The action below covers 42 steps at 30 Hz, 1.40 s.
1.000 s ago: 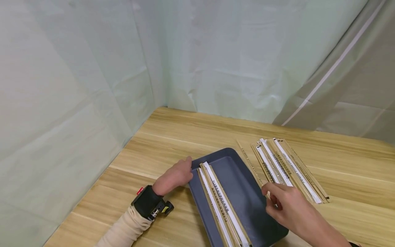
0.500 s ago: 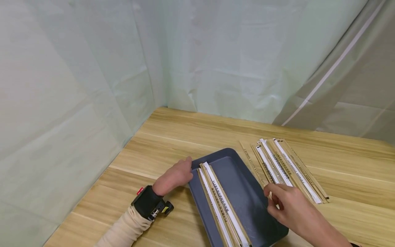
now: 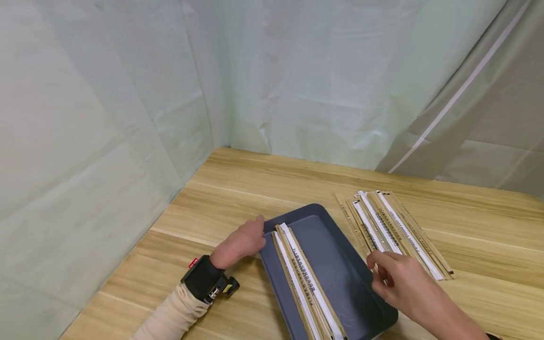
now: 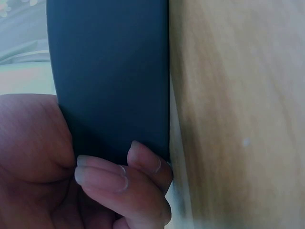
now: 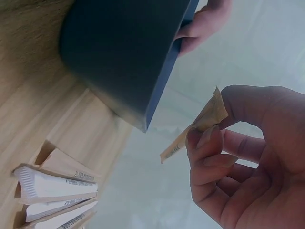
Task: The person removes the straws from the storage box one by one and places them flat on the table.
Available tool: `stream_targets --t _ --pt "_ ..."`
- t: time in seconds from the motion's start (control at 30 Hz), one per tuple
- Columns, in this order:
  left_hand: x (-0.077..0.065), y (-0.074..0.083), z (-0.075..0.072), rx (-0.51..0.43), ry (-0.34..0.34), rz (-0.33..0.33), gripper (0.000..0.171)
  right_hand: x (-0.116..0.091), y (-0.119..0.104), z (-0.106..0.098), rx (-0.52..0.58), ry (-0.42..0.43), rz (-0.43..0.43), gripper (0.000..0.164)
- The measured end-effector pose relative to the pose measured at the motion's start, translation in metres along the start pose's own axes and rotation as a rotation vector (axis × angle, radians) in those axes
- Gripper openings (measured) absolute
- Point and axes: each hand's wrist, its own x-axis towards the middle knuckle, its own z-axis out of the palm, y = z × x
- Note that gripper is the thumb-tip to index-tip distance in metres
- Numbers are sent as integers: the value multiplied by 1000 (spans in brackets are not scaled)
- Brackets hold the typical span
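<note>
My left hand (image 3: pixel 243 240) grips the far left corner of a dark grey tray (image 3: pixel 340 264); in the left wrist view its fingers (image 4: pixel 109 179) curl against the tray's outer wall. Between thumb and fingertips, my right hand (image 3: pixel 403 281) pinches one brown paper-wrapped straw (image 5: pixel 200 121) by its near end, above the table just right of the tray. Its far end points away from me, beside the pile. Inside the tray, along the left side, lie several brown and white wrapped straws (image 3: pixel 303 274), roughly parallel.
A loose pile of brown and white wrapped straws (image 3: pixel 401 231) lies on the wooden table (image 3: pixel 238 184) to the right of the tray, partly behind my right hand. Pale sheeting (image 3: pixel 306 94) hangs along the table's back and left edges.
My right hand has shifted a little to the right with the pinched straw, from the tray's right rim toward the pile. The left hand and the tray have stayed in place.
</note>
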Motion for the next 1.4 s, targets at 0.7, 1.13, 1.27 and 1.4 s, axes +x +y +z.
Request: stream_targets --t 0.7,1.13,1.27,1.4 --pt "0 3 -1 13 0 -26 36 -7 17 6 -72 22 20 37" --pt "1 1 1 8 -3 -27 42 -13 26 12 -108 23 37 37" --pt "1 0 1 3 -5 -22 46 -15 28 13 -115 13 46 37" --pt "1 1 0 2 -10 -19 54 -16 31 13 -99 4 33 37"
